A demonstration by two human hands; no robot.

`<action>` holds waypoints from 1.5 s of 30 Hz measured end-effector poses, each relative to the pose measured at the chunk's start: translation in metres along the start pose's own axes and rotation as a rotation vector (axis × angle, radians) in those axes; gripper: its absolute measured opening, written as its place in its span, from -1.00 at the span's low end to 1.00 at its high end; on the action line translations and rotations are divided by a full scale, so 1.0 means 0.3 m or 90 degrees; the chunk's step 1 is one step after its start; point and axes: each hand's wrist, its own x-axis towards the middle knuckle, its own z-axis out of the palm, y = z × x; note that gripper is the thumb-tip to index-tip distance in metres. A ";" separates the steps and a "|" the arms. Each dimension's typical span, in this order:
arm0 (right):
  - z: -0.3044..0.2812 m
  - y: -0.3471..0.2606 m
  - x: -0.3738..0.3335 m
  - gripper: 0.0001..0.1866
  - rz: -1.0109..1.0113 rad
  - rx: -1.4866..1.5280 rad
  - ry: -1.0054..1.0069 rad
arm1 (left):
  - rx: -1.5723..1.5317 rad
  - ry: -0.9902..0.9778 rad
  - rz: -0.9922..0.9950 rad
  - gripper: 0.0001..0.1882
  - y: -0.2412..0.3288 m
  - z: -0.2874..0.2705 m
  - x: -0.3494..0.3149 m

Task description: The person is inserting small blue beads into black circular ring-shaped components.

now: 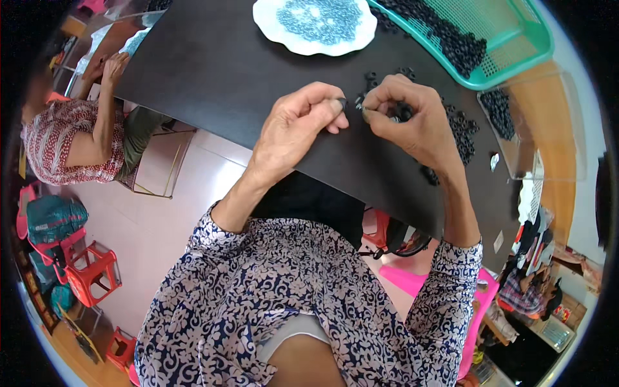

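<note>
My left hand [293,126] is closed in a pinch on a small black piece [342,103] above the dark table. Close to its right, my right hand [412,116] pinches a tiny shiny piece [361,106] between thumb and forefinger, the two tips slightly apart. A black part [403,111] shows within the curl of the right hand's fingers. Under and beside that hand lie many loose small black parts [463,132]. Beyond both hands stands a white scalloped plate [267,35] heaped with small shiny bluish pieces [319,19].
A green mesh basket [547,39] with black parts stands at the far right. Near it a clear plastic box [541,155] holds more black parts. Another person [77,135] sits at the left. Red stools [93,274] stand on the floor.
</note>
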 end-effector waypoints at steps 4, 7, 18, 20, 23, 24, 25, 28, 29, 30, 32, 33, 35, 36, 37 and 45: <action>0.012 -0.001 -0.059 -0.90 0.015 0.034 0.013 | 0.016 -0.012 -0.002 -0.79 0.006 0.027 -0.017; 0.011 0.012 -0.082 -0.91 0.008 0.030 0.021 | 0.104 -0.038 0.034 -0.80 0.000 0.039 -0.025; 0.036 0.030 -0.094 -0.91 -0.011 0.045 0.024 | 0.192 -0.093 0.051 -0.79 -0.017 0.043 -0.040; 0.043 0.034 -0.090 -0.91 -0.014 0.034 0.031 | 0.186 -0.081 0.053 -0.80 -0.025 0.040 -0.039; 0.056 0.062 -0.096 -0.91 -0.021 0.020 0.064 | 0.139 -0.070 0.042 -0.80 -0.023 0.040 -0.035; 0.065 0.070 -0.098 -0.91 -0.022 0.022 0.062 | 0.096 -0.069 0.027 -0.80 -0.020 0.040 -0.034; 0.077 0.081 -0.101 -0.91 -0.024 0.053 0.090 | 0.098 -0.066 0.026 -0.80 -0.021 0.039 -0.031; 0.091 0.084 -0.105 -0.91 -0.024 0.099 0.135 | 0.033 -0.068 0.001 -0.80 -0.026 0.034 -0.023; 0.093 0.081 -0.104 -0.92 -0.023 0.111 0.152 | 0.026 -0.070 0.003 -0.80 -0.031 0.032 -0.022; 0.095 0.079 -0.101 -0.92 -0.022 0.112 0.153 | 0.019 -0.072 0.004 -0.80 -0.034 0.031 -0.020; 0.099 0.079 -0.100 -0.92 -0.038 0.090 0.152 | 0.021 -0.070 0.008 -0.80 -0.032 0.035 -0.022; 0.104 0.079 -0.097 -0.92 -0.034 0.089 0.155 | 0.023 -0.064 0.013 -0.80 -0.029 0.037 -0.023; 0.112 0.081 -0.091 -0.89 -0.098 0.077 0.154 | 0.039 -0.065 0.004 -0.80 -0.018 0.036 -0.023; 0.110 0.086 -0.095 -0.88 -0.108 0.055 0.159 | 0.056 -0.062 -0.003 -0.79 -0.016 0.038 -0.021; 0.109 0.086 -0.096 -0.88 -0.108 0.057 0.160 | 0.058 -0.061 -0.003 -0.79 -0.019 0.038 -0.020; 0.103 0.087 -0.106 -0.89 -0.099 0.034 0.183 | 0.122 -0.072 0.017 -0.80 -0.024 0.047 -0.016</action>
